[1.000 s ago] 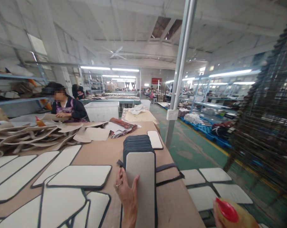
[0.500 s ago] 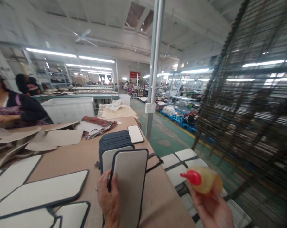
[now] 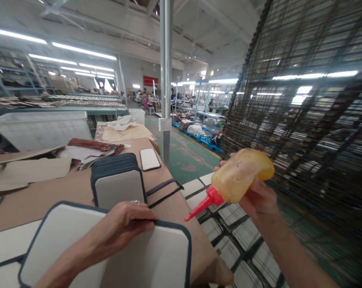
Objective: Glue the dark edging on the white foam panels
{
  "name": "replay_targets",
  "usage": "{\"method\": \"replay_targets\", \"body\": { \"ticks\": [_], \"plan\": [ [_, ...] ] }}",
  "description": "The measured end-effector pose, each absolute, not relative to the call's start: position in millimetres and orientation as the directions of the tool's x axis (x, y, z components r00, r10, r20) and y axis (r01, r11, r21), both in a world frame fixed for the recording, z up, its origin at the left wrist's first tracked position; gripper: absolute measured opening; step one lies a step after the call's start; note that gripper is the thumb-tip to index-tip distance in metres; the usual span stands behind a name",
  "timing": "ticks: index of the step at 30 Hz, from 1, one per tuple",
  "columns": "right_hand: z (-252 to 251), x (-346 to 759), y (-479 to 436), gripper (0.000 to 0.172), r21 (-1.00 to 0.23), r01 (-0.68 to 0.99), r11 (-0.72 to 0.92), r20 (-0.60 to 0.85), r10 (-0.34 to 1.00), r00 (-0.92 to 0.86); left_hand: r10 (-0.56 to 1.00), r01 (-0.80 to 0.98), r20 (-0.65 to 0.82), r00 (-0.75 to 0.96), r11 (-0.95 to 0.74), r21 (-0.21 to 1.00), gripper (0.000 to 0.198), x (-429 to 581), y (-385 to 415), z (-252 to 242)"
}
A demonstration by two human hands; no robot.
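My left hand (image 3: 121, 226) grips the long edge of a pale rounded panel with dark edging (image 3: 148, 260), fingers over its rim. The panel is turned sideways, and its lower part runs out of view. In my right hand (image 3: 263, 200) is a squeeze bottle (image 3: 237, 174) of yellowish contents, its red nozzle slanting down to the left. The nozzle tip is apart from the panel, above its right end. Just beyond my left hand stands a stack of similar dark-edged panels (image 3: 119, 186). A small pale panel (image 3: 150, 159) lies flat behind that stack.
More pale panels (image 3: 13, 242) lie on the brown-covered table (image 3: 79, 190) at left, below loose sheets (image 3: 40, 172). Dark straps (image 3: 163, 190) cross the table's right edge. Beyond it are rows of panels (image 3: 239, 236) and a tall wire rack (image 3: 289, 120). A post (image 3: 166, 80) rises ahead.
The held panel has gone from upright to sideways, and my left hand now grips its long edge. The bottle has moved up and left, nozzle tilted down. The view has swung right.
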State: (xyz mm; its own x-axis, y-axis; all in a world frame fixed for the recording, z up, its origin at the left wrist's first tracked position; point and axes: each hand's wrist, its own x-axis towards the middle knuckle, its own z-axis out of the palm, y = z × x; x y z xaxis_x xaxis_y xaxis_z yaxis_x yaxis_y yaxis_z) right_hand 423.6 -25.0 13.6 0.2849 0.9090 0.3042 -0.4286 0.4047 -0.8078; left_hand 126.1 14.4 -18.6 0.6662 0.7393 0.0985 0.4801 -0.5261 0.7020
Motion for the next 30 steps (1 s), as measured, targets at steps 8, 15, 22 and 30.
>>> {"method": "replay_targets", "body": {
  "ticks": [8,15,22,30],
  "plan": [
    [20.9,426.9,-34.8,0.064,-0.871,-0.393,0.296,0.272,0.955,0.117,0.585,0.439,-0.06,0.809,-0.532,0.724,0.026,143.2,2.1,19.2],
    [20.0,427.3,-36.6,0.064,-0.87,-0.426,0.25,0.294,0.955,-0.039,0.552,0.43,-0.132,0.823,-0.454,0.781,0.026,148.4,-7.3,33.8],
    [17.0,426.6,-42.8,0.066,-0.866,-0.45,0.218,0.256,0.966,-0.025,0.57,0.425,-0.134,0.811,-0.416,0.804,0.023,144.0,-13.9,37.7],
    [1.8,428.8,-43.0,0.073,-0.843,-0.439,0.31,0.317,0.947,0.06,0.612,0.446,-0.122,0.781,-0.412,0.794,0.024,126.7,-6.0,26.0]
  ]
}}
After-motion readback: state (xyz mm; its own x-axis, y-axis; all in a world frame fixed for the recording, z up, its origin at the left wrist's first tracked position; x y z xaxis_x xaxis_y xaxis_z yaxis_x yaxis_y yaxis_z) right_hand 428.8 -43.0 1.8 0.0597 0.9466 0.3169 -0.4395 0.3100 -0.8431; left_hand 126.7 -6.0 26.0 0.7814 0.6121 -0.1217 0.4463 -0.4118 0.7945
